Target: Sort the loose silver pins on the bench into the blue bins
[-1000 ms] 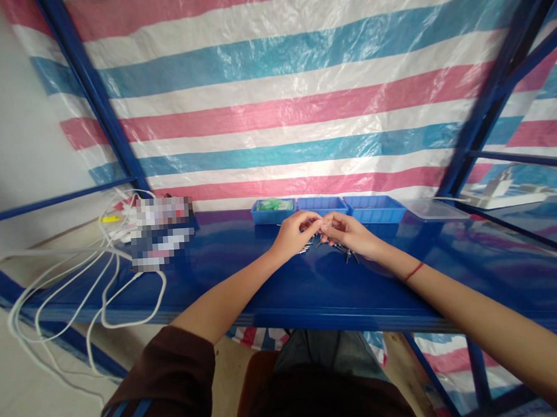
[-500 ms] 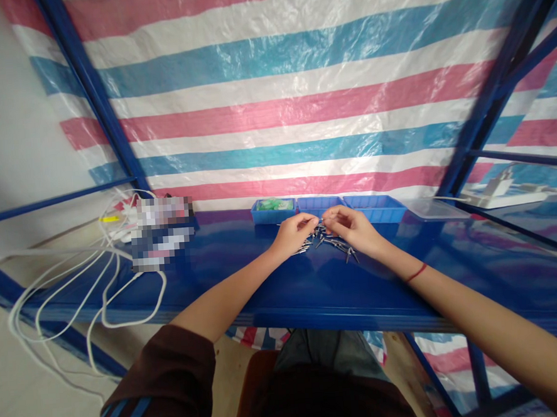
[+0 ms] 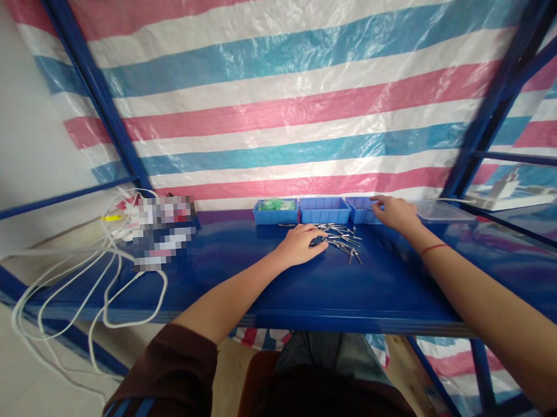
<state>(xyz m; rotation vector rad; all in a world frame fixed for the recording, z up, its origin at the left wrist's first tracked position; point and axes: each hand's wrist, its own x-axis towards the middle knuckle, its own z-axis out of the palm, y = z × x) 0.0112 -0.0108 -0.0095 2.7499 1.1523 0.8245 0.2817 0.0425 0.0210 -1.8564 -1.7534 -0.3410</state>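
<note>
Fingers of the left hand [image 3: 302, 243] curve open, thumb apart, beside metal pins [image 3: 340, 244] heaped on the blue table [image 3: 307, 295]; most lie lengthwise left to right, slanting, some nearer ones pointing towards the person. Whether the right hand [image 3: 396, 214], at the rightmost bin [image 3: 361, 214], grips anything, I can't tell.

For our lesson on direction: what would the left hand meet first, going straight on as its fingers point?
Probably the thin metal pieces, scattered on the blue table just ahead of the left hand; whether it already touches some is unclear.
</note>
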